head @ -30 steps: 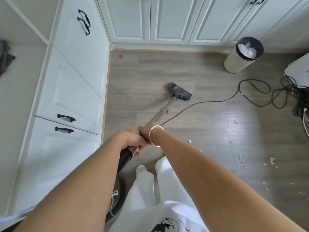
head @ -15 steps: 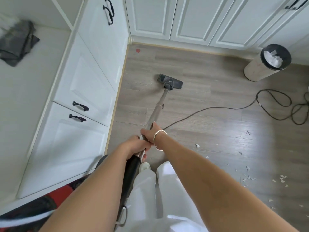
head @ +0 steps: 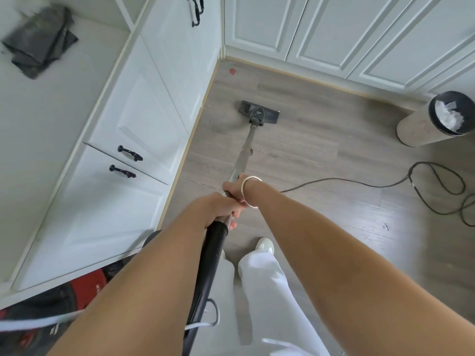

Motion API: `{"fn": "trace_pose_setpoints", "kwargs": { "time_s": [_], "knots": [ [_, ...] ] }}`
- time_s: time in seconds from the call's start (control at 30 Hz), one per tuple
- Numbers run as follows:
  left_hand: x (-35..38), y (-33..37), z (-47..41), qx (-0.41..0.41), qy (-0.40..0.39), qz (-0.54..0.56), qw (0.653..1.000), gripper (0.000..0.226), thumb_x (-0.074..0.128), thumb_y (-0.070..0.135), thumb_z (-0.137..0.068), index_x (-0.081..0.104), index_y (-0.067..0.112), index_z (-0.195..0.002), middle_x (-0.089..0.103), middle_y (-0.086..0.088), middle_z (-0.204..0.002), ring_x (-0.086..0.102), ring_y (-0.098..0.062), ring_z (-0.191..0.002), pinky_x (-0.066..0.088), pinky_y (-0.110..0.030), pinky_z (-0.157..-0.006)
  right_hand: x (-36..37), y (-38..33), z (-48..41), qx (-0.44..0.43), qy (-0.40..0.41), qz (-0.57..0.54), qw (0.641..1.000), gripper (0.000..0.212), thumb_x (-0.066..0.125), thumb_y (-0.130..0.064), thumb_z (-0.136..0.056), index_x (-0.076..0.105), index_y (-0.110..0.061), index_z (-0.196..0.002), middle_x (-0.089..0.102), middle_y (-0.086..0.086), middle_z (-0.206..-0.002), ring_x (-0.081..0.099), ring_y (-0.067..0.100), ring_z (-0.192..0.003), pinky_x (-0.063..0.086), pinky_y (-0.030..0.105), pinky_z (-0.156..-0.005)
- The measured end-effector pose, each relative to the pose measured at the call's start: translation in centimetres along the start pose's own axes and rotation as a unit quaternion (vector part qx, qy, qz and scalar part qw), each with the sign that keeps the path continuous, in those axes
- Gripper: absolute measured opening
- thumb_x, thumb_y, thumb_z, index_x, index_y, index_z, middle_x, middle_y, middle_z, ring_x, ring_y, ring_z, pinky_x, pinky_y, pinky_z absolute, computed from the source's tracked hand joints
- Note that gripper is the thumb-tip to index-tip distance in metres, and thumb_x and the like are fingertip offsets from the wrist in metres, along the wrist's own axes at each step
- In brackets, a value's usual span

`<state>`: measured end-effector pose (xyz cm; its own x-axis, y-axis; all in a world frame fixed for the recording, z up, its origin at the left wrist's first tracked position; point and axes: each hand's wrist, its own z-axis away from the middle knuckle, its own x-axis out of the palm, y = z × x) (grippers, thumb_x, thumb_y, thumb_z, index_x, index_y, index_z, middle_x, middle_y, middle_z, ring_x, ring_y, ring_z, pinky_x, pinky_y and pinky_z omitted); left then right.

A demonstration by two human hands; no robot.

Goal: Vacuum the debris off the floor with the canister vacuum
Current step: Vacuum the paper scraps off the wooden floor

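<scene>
The vacuum's grey floor head (head: 259,115) rests flat on the wood floor near the cabinet corner. Its metal wand (head: 244,150) runs back from the head to my hands. My right hand (head: 235,187), with a silver bangle at the wrist, grips the wand further forward. My left hand (head: 221,208) grips it just behind, where the black hose (head: 208,265) begins. The red and black canister (head: 51,312) sits at the lower left, partly hidden by my left arm. A small red scrap (head: 232,71) lies on the floor in the corner beyond the head.
White cabinets (head: 133,140) line the left side and the far wall. A round bin (head: 421,129) with white scraps inside stands at the right. The black power cord (head: 424,186) loops across the floor on the right. A grey cloth (head: 38,39) lies on the counter.
The floor head has moved forward and left toward the cabinet corner. My view has turned left, so the scattered white debris on the right floor has left the frame.
</scene>
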<state>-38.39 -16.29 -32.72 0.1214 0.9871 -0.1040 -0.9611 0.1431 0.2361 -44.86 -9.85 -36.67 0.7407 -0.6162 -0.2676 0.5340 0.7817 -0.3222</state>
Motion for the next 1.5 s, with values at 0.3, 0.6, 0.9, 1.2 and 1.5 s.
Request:
{"fn": "trace_pose_setpoints", "kwargs": {
  "time_s": [0.3,0.6,0.9,1.2,1.5],
  "knots": [
    [-2.1,-4.4,0.3,-0.087,-0.048,-0.045,0.994,0.019,0.056,0.0,-0.08,0.052,0.001,-0.099,0.055,-0.013,-0.071,0.053,-0.018,-0.055,0.05,-0.027,-0.057,4.3,1.3,1.9,0.033,-0.043,-0.048,0.997,0.064,0.055,-0.021,-0.092,0.018,-0.011,-0.143,0.051,0.012,-0.089,0.051,0.02,-0.056,0.044,0.025,-0.037],
    [-2.0,-4.8,1.4,0.019,-0.04,-0.033,0.998,0.043,0.063,0.007,-0.072,0.053,0.005,-0.114,0.062,-0.014,-0.076,0.06,-0.019,-0.055,0.056,-0.03,-0.062,4.1,1.4,3.3,-0.019,0.01,-0.07,0.997,0.072,0.057,-0.027,-0.09,0.016,-0.012,-0.147,0.051,0.018,-0.124,0.047,0.028,-0.09,0.04,0.032,-0.072],
    [-2.4,-2.5,3.5,0.022,-0.047,-0.159,0.986,0.025,0.054,0.006,-0.078,0.054,0.002,-0.103,0.06,-0.015,-0.068,0.057,-0.018,-0.044,0.048,-0.022,-0.047,2.7,2.1,5.1,0.004,0.023,-0.114,0.993,0.066,0.056,-0.031,-0.09,0.025,-0.007,-0.144,0.052,0.013,-0.107,0.052,0.026,-0.078,0.042,0.029,-0.058],
    [2.1,0.4,2.1,0.014,-0.053,-0.212,0.976,0.014,0.061,0.015,-0.085,0.053,0.006,-0.078,0.059,-0.011,-0.053,0.055,-0.016,-0.034,0.049,-0.022,-0.047,-1.6,4.6,5.7,0.01,0.059,-0.082,0.995,0.029,0.053,-0.03,-0.091,0.051,-0.005,-0.104,0.053,0.005,-0.071,0.047,0.017,-0.053,0.036,0.024,-0.046],
    [7.3,3.0,0.4,0.027,-0.066,-0.173,0.982,0.007,0.057,0.007,-0.083,0.052,0.004,-0.087,0.058,-0.013,-0.067,0.056,-0.023,-0.059,0.05,-0.034,-0.068,-6.4,7.3,4.1,0.01,0.067,-0.097,0.993,0.044,0.057,-0.029,-0.09,0.047,-0.003,-0.124,0.053,0.006,-0.074,0.053,0.02,-0.058,0.046,0.03,-0.056]
  ]
}}
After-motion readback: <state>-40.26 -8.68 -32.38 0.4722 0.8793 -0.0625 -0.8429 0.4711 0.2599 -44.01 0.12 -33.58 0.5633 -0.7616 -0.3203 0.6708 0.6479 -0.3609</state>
